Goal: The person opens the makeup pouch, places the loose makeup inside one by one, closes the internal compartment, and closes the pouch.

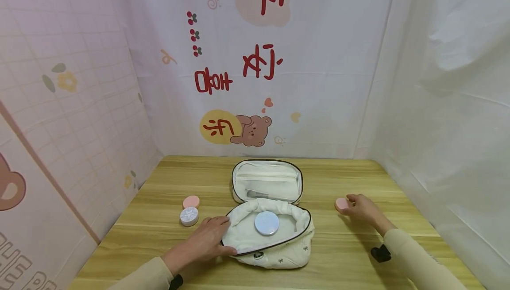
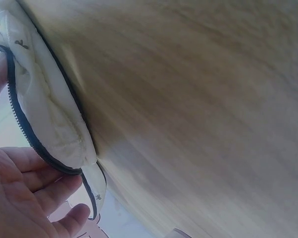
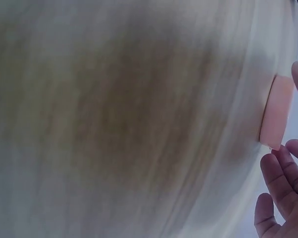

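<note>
A cream cosmetic bag point(image 1: 275, 254) with dark zipper edging and small bow prints stands unzipped, its lid point(image 1: 267, 170) tipped back. My left hand point(image 1: 207, 237) grips the bag's left corner, thumb on the front edge and fingers along the side; the left wrist view shows fingertips against the zipper rim. Inside the bag lies a round pale-blue case point(image 1: 267, 223). On the right of the table, my right hand point(image 1: 363, 210) is at a round pink case point(image 1: 341, 205), thumb and fingers spread to either side. Its fingertips point(image 3: 273, 166) are right at the case's edge.
Left of the bag, another round pink case point(image 1: 191, 202) lies beside a round white case point(image 1: 189, 216) with a star pattern. A makeup brush point(image 1: 256, 194) rests in the lid. Printed cloth point(image 1: 318, 68) hangs behind the wooden table point(image 1: 207, 170) and along both sides.
</note>
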`<state>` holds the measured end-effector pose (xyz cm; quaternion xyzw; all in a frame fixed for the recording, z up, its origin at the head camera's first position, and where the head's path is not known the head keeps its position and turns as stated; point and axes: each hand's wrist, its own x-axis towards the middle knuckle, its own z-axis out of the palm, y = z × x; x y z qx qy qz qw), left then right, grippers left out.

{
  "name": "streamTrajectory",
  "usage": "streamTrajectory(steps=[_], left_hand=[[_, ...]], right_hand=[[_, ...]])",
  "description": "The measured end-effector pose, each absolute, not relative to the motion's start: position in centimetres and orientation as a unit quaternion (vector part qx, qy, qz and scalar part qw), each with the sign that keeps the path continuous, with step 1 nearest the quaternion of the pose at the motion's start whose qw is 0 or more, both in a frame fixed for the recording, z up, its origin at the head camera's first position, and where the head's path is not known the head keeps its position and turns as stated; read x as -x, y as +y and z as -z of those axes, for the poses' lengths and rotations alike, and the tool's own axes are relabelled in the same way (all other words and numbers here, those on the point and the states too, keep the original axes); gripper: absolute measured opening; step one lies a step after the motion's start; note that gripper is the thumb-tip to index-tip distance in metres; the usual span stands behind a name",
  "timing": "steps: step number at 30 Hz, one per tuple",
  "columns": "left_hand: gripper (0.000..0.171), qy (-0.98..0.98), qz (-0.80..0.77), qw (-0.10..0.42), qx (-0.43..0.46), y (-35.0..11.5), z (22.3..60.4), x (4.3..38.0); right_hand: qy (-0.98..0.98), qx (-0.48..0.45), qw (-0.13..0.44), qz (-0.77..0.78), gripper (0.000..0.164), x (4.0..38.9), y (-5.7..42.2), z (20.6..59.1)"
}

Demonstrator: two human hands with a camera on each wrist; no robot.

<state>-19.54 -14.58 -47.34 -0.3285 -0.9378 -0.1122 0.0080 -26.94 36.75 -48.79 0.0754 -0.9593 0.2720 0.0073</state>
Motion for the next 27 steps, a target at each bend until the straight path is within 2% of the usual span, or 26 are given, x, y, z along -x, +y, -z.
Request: streamTrajectory(steps=[6, 9, 15, 21, 25, 27], left_hand=[[0.088, -0.938, 0.109, 0.007, 0.33, -14.5, 47.2, 19.5], [0.088, -0.938, 0.108, 0.009, 0.331, -14.5, 47.2, 19.5], [0.088, -0.938, 0.109, 0.008, 0.33, -14.5, 47.2, 19.5], [0.089, -0.938, 0.105, 0.008, 0.331, -14.5, 47.3, 19.6], [0.089, -0.938, 0.1, 0.007, 0.331, -14.5, 47.3, 19.6], [0.088, -0.938, 0.1, 0.008, 0.331, -14.4, 47.2, 19.6]], right_hand=[[-0.963, -0.101, 0.034, -0.248, 0.029, 27.3, 36.6, 49.5], [-0.962, -0.112, 0.051, -0.244, 0.022, 27.5, 36.6, 49.9], [-0.963, -0.12, 0.06, -0.235, 0.025, 27.6, 36.7, 50.2], [-0.96, -0.128, 0.067, -0.24, 0.047, 28.0, 35.9, 49.7], [-0.953, -0.133, 0.073, -0.261, 0.049, 28.2, 34.4, 49.0], [-0.948, -0.143, 0.078, -0.274, 0.041, 28.3, 33.5, 48.5]])
